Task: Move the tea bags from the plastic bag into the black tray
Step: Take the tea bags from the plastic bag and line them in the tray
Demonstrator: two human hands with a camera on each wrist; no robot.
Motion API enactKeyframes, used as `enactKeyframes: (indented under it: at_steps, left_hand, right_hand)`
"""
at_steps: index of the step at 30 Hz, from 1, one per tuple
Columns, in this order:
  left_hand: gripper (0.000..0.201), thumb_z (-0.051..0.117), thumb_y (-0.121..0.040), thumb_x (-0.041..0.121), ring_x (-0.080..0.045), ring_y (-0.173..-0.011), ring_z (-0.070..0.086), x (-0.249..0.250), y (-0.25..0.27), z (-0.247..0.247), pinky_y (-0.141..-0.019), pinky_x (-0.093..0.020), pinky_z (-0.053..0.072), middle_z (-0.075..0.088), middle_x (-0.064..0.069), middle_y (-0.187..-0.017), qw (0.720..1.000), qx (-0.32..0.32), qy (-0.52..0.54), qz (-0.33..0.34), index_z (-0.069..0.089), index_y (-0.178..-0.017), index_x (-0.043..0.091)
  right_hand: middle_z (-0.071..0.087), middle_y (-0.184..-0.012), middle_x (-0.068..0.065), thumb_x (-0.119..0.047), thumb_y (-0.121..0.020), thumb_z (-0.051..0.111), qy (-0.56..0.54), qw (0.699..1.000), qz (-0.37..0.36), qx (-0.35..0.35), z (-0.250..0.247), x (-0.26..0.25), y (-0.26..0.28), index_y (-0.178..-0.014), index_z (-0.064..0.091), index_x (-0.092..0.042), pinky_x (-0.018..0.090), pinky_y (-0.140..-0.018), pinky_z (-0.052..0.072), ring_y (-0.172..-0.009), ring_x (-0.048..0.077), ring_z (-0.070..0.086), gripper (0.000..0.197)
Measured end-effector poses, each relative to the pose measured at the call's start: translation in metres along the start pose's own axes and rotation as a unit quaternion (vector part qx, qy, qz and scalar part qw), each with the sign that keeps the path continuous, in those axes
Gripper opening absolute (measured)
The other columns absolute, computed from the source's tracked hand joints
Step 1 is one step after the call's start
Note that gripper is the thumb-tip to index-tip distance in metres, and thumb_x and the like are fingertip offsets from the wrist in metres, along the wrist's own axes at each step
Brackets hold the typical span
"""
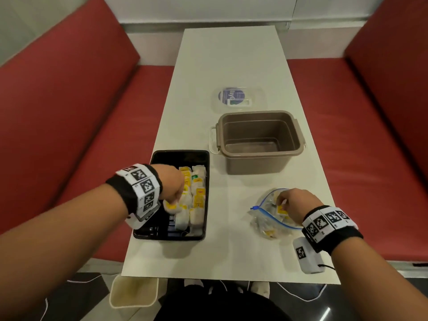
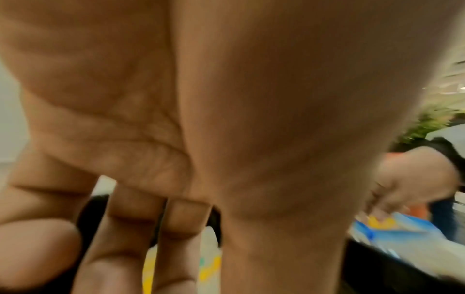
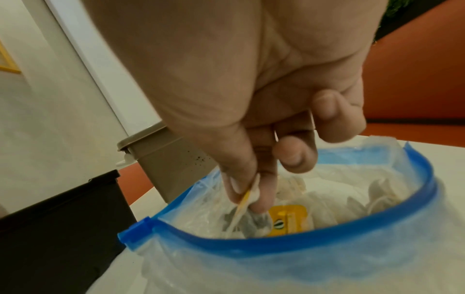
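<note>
while right hand (image 3: 251, 159) pinches tea bag (image 3: 251, 220) hanging upright in plastic bag (image 3: 276, 258), left hand (image 1: 173, 186) grip unclear, black tray (image 1: 203, 156) lengthwise front-to-back

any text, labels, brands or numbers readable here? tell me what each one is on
"layc": partial white letters on the blue round label of the clear lid; the rest is cut off or blurred.
Tea bags in the black tray: yellow tags with a red mark, too small to read.
Yellow tag in the plastic bag: printing too blurred to read.
Wristbands: black-and-white square code markers, no words.
</note>
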State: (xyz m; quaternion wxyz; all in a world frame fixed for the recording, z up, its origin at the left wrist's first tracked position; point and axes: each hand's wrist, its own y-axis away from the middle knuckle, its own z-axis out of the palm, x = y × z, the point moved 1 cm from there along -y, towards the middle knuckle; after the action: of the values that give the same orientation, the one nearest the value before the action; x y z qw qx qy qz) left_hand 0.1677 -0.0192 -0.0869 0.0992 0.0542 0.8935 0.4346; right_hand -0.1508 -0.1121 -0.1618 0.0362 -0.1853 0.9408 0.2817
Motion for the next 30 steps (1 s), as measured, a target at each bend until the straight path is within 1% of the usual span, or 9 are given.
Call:
enactKeyframes:
  at_steps: [2,5,8,11,16,21,24,28,30]
  left_hand:
    - [0.027,0.064,-0.092,0.028,-0.019,-0.107,0.062,0.01,-0.011,0.006,-0.082,-0.025,0.045,0.07,0.002,-0.115,0.995,-0.065,-0.049,0.049,0.072,-0.116,0.018]
    - [0.027,0.066,-0.092,0.021,-0.017,-0.092,0.058,0.024,-0.026,0.016,-0.075,-0.023,0.038,0.069,-0.003,-0.118,0.982,-0.128,-0.086,0.108,0.071,-0.117,0.014]
    - [0.026,0.069,-0.089,0.018,-0.019,-0.097,0.062,0.031,-0.04,0.025,-0.077,-0.024,0.041,0.07,0.0,-0.117,0.973,-0.146,-0.087,0.156,0.074,-0.114,0.014]
    - [0.027,0.07,-0.087,0.019,-0.021,-0.108,0.063,0.037,-0.052,0.035,-0.086,-0.029,0.047,0.069,0.003,-0.121,0.965,-0.153,-0.105,0.186,0.075,-0.114,0.015]
    - [0.026,0.069,-0.089,0.023,-0.022,-0.102,0.062,0.044,-0.062,0.034,-0.075,-0.027,0.039,0.069,0.0,-0.117,0.97,-0.108,-0.131,0.171,0.073,-0.114,0.014]
    - [0.03,0.064,-0.092,0.025,-0.028,-0.106,0.062,0.045,-0.07,0.033,-0.091,-0.033,0.049,0.068,-0.006,-0.116,0.966,-0.104,-0.174,0.158,0.07,-0.117,0.01]
    - [0.03,0.06,-0.094,0.029,-0.03,-0.098,0.06,0.048,-0.068,0.032,-0.087,-0.034,0.048,0.066,-0.008,-0.109,0.966,-0.099,-0.208,0.117,0.069,-0.114,0.008]
    - [0.038,0.061,-0.093,0.039,-0.029,-0.096,0.059,0.046,-0.048,0.011,-0.077,-0.033,0.043,0.066,-0.008,-0.112,0.982,-0.064,-0.146,0.105,0.068,-0.117,0.009]
    - [0.036,0.06,-0.093,0.04,-0.027,-0.092,0.059,0.041,-0.034,-0.007,-0.077,-0.033,0.044,0.065,-0.007,-0.099,0.989,-0.042,-0.096,0.105,0.069,-0.11,0.01]
  right_hand:
    - [0.068,-0.106,0.001,-0.015,-0.091,0.053,0.008,1.0,0.015,-0.004,0.003,0.0,0.002,-0.104,0.069,-0.032,0.025,-0.076,0.044,-0.088,0.02,0.059,0.026]
    - [0.068,-0.109,0.0,-0.021,-0.088,0.06,0.011,0.999,0.038,-0.009,0.008,0.0,0.005,-0.109,0.067,-0.033,0.026,-0.083,0.049,-0.1,0.021,0.063,0.026]
    - [0.069,-0.104,0.0,-0.022,-0.085,0.063,0.0,0.998,0.062,0.0,0.013,0.001,0.01,-0.092,0.066,-0.034,0.025,-0.078,0.047,-0.094,0.022,0.063,0.014]
    - [0.07,-0.094,0.002,-0.024,-0.086,0.063,-0.019,0.996,0.085,0.019,0.018,0.004,0.014,-0.074,0.056,-0.033,0.025,-0.071,0.044,-0.083,0.023,0.06,0.017]
    - [0.065,-0.085,0.001,-0.021,-0.086,0.063,-0.04,0.994,0.091,0.035,0.02,0.003,0.019,-0.077,0.058,-0.03,0.024,-0.068,0.038,-0.08,0.022,0.057,0.013]
    - [0.071,-0.097,0.002,-0.024,-0.083,0.07,-0.051,0.994,0.097,0.022,0.021,0.0,0.019,-0.096,0.071,-0.028,0.023,-0.076,0.046,-0.095,0.023,0.065,0.014]
    - [0.07,-0.089,0.002,-0.021,-0.086,0.062,-0.038,0.994,0.095,0.023,0.02,-0.002,0.02,-0.091,0.074,-0.025,0.025,-0.076,0.05,-0.092,0.025,0.066,0.013]
    - [0.068,-0.088,0.003,-0.014,-0.088,0.054,-0.062,0.993,0.096,0.043,0.015,0.002,0.024,-0.085,0.069,-0.023,0.027,-0.073,0.049,-0.088,0.025,0.064,0.018]
    - [0.065,-0.084,0.003,-0.01,-0.087,0.055,-0.108,0.988,0.092,0.063,0.011,0.007,0.025,-0.081,0.064,-0.023,0.026,-0.069,0.044,-0.082,0.025,0.06,0.017]
